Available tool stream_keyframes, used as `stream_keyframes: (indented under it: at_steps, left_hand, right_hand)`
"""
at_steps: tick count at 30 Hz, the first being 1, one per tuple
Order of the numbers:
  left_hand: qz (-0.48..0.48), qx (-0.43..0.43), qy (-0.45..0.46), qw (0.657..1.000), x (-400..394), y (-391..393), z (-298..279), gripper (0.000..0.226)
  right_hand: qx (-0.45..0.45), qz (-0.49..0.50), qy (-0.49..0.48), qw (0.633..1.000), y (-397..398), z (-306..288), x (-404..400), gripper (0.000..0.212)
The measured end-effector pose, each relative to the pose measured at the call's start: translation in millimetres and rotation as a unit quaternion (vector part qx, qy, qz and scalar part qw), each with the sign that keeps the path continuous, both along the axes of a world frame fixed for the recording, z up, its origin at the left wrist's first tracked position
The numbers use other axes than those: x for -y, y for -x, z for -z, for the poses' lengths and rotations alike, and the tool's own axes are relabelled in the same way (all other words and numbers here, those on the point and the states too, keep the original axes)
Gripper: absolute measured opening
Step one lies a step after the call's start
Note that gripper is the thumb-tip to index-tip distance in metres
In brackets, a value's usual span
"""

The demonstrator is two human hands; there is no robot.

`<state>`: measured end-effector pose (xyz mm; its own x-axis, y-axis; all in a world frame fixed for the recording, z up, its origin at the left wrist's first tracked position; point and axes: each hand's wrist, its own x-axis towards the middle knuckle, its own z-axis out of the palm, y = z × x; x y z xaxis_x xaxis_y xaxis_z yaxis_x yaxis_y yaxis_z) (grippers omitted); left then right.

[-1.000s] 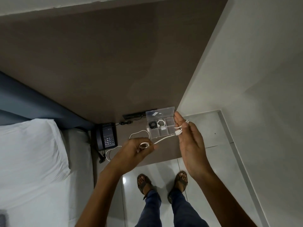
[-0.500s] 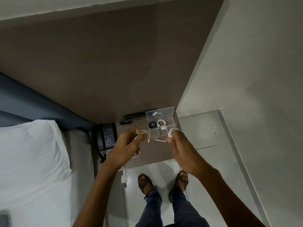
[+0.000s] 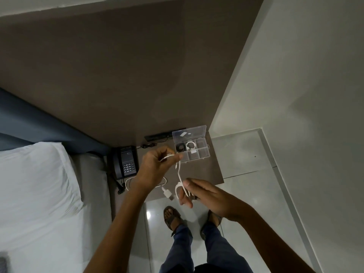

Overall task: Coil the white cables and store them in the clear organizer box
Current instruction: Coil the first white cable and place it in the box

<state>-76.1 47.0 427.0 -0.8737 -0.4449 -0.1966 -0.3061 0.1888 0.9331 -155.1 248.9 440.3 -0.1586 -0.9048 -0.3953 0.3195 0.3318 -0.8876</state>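
Stretching a white cable [image 3: 178,172] between them, the left hand [image 3: 157,168] pinches one end and the right hand [image 3: 204,194] wears its loops, hiding another cable [image 3: 127,181] beside the phone [image 3: 126,162], with the organizer box [image 3: 194,148] beyond.

The person is wearing no sleeves that show: both forearms are appearing bare from the lower edge of the frame up to the wrists. The left hand [image 3: 157,170] and the right hand [image 3: 208,196] are bearing no rings, watch, bands or gloves that can be made out. At six o'clock, the legs are showing in blue denim jeans [image 3: 197,251], creased at the ankles. On the feet the person is wearing dark brown open-toed sandals [image 3: 171,216] with broad straps; the toes are showing on the left foot, the right foot being mostly hidden.
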Motion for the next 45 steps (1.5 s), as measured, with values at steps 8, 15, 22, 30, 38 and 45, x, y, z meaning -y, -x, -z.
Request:
stream_keyframes:
  at_steps: [8,15,22,30,38,45]
  left_hand:
    - [0.016,0.027,-0.089,0.996,-22.8,-16.2,9.0,0.029]
    - [0.174,0.064,-0.081,0.979,-34.7,-19.6,0.3,0.026]
    - [0.243,0.127,-0.015,0.962,-10.8,-18.6,-8.5,0.016]
    - [0.181,0.066,0.000,0.981,3.7,-13.2,-12.0,0.016]
    - [-0.005,-0.016,-0.156,0.988,-24.2,-26.9,0.4,0.024]
    - [-0.036,0.012,-0.299,0.953,-41.2,-32.2,3.1,0.028]
  right_hand:
    - [0.413,0.353,0.127,0.830,13.2,0.8,9.9,0.034]
    - [0.000,0.333,0.005,0.943,9.2,17.5,22.5,0.040]
    - [-0.316,0.130,-0.081,0.936,4.4,29.6,13.5,0.022]
    - [-0.079,0.097,-0.054,0.991,0.7,30.0,4.6,0.048]
    - [0.447,0.293,0.013,0.845,-1.4,11.3,12.0,0.036]
    - [0.383,0.295,0.046,0.874,-0.3,9.5,19.2,0.036]
